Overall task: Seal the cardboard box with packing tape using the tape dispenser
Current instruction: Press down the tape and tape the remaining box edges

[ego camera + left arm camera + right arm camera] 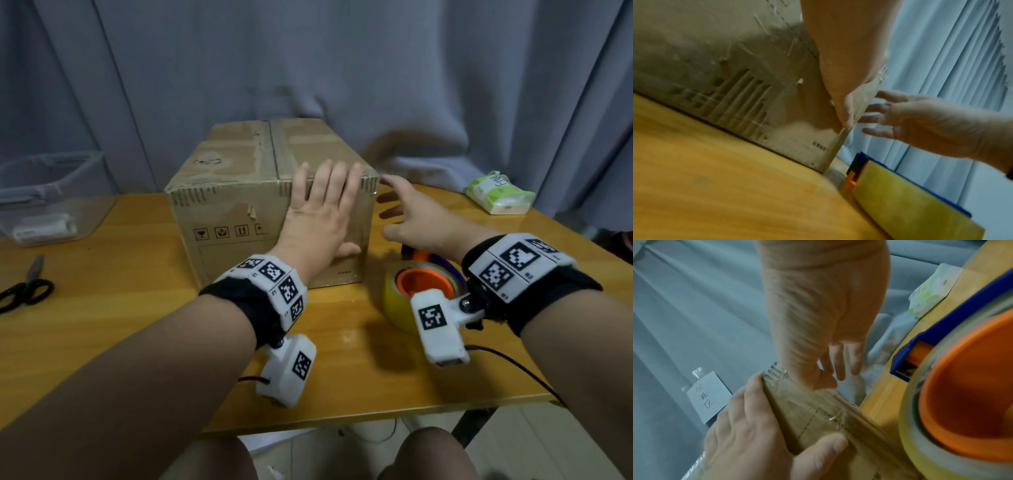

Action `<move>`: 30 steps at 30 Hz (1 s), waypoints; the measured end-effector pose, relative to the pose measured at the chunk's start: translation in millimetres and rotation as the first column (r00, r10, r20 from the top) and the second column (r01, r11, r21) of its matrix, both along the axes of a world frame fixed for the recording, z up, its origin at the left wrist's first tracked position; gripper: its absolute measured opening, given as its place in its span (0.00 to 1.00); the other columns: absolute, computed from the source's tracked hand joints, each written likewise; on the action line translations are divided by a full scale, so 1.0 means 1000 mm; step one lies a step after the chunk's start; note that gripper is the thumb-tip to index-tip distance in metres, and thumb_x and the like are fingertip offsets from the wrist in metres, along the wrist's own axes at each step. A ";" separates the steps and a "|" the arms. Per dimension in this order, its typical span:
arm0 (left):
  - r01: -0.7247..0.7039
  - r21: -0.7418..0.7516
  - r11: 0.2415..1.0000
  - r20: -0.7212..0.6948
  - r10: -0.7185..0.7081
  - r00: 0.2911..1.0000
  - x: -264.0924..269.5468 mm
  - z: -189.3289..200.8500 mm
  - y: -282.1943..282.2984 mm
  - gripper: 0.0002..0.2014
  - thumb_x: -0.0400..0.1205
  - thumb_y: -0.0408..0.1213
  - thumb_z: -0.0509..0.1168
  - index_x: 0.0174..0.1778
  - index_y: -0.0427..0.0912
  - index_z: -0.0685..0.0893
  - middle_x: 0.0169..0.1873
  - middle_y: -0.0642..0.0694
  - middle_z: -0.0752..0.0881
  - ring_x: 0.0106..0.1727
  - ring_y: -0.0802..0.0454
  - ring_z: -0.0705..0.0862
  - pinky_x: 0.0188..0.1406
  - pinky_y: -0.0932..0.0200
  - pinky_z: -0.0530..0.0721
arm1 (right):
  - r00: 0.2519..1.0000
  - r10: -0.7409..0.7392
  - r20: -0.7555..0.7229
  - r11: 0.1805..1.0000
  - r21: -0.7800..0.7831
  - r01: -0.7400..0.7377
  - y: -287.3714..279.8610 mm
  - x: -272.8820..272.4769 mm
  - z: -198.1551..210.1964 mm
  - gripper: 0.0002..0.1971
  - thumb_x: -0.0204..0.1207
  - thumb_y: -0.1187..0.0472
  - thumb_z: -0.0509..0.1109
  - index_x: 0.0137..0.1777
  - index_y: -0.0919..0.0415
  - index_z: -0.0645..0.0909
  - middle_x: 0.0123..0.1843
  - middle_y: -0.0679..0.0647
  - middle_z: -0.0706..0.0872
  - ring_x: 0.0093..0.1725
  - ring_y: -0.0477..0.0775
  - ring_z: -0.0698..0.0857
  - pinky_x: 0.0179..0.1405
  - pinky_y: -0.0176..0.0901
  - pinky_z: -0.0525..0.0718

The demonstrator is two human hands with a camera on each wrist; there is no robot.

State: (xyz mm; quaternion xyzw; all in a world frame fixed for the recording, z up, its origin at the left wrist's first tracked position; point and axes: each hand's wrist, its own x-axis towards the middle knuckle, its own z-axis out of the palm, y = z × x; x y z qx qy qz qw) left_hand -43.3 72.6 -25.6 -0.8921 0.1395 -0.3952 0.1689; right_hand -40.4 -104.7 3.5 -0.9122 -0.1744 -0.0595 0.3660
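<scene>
The brown cardboard box [239, 202] stands closed on the wooden table [137, 325], with a strip running along its top seam. My left hand [322, 212] lies flat on the box's front face near the right corner. Its fingers are straight and reach the top edge, and its thumb [845, 116] sits at the vertical edge. My right hand [407, 219] hovers with spread fingers just right of the box, holding nothing. The tape dispenser [424, 287] has an orange hub, a yellowish roll and a blue frame. It lies on the table under my right wrist, also shown large in the right wrist view [962, 402].
Black scissors [24, 291] lie at the table's left. A clear plastic bin [51, 195] stands at the back left. A green and white tissue pack [498, 193] sits at the back right. A grey curtain [376, 68] hangs behind, with a paper note [709, 395] on it.
</scene>
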 end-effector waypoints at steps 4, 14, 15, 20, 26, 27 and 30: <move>-0.034 0.028 0.999 -0.067 0.036 0.997 -0.009 0.000 -0.001 0.68 0.55 0.74 0.69 0.80 0.34 0.46 0.74 0.37 0.59 0.76 0.39 0.59 0.75 0.36 0.47 | 0.990 0.077 0.121 0.997 0.020 -0.080 0.002 -0.007 -0.001 0.44 0.72 0.68 0.73 0.84 0.51 0.52 0.80 0.52 0.66 0.72 0.51 0.73 0.65 0.46 0.79; 0.202 -0.217 0.955 -0.265 -0.257 0.929 -0.016 0.061 0.047 0.21 0.87 0.47 0.52 0.74 0.44 0.74 0.72 0.46 0.78 0.72 0.50 0.77 0.68 0.53 0.74 | 0.952 -0.025 0.306 0.999 -0.023 0.034 0.041 0.005 0.015 0.20 0.83 0.59 0.63 0.75 0.57 0.75 0.79 0.58 0.70 0.79 0.55 0.67 0.79 0.40 0.58; 0.180 -0.220 0.959 -0.258 -0.235 0.937 -0.016 0.061 0.057 0.23 0.87 0.50 0.51 0.75 0.46 0.72 0.73 0.48 0.76 0.73 0.51 0.75 0.69 0.54 0.72 | 0.952 -0.045 0.304 0.999 0.005 0.046 0.042 0.004 0.015 0.19 0.84 0.59 0.62 0.74 0.57 0.76 0.79 0.58 0.70 0.79 0.55 0.68 0.79 0.40 0.58; 0.068 -0.271 0.960 -0.282 -0.147 0.948 -0.030 0.063 0.104 0.25 0.85 0.54 0.51 0.75 0.47 0.73 0.72 0.46 0.77 0.73 0.48 0.75 0.70 0.49 0.72 | 0.949 -0.133 0.285 0.991 0.024 0.131 0.045 -0.007 0.013 0.19 0.86 0.56 0.59 0.75 0.53 0.74 0.80 0.56 0.69 0.79 0.57 0.68 0.80 0.45 0.61; -0.043 -0.536 0.843 -0.302 -0.144 0.942 -0.056 0.058 0.159 0.24 0.85 0.53 0.54 0.74 0.47 0.74 0.73 0.47 0.76 0.74 0.48 0.73 0.72 0.50 0.69 | 0.945 -0.228 0.234 0.973 0.015 0.231 0.053 -0.016 0.015 0.19 0.86 0.53 0.57 0.75 0.52 0.74 0.67 0.62 0.83 0.68 0.62 0.79 0.67 0.51 0.77; -0.039 -0.552 0.833 -0.298 -0.154 0.942 -0.059 0.057 0.158 0.24 0.85 0.52 0.55 0.74 0.46 0.74 0.73 0.46 0.77 0.73 0.48 0.74 0.71 0.52 0.70 | 0.944 -0.237 0.228 0.968 -0.030 0.250 0.054 -0.018 0.019 0.19 0.86 0.54 0.56 0.75 0.54 0.73 0.67 0.63 0.83 0.68 0.64 0.79 0.65 0.52 0.78; -0.032 -0.518 0.855 -0.256 -0.119 0.959 -0.068 0.057 0.147 0.21 0.84 0.51 0.58 0.70 0.46 0.78 0.66 0.45 0.82 0.65 0.44 0.81 0.59 0.51 0.79 | 0.955 -0.273 0.117 0.956 -0.078 0.283 0.062 -0.015 0.032 0.18 0.85 0.62 0.53 0.72 0.65 0.71 0.66 0.68 0.81 0.66 0.70 0.78 0.62 0.56 0.79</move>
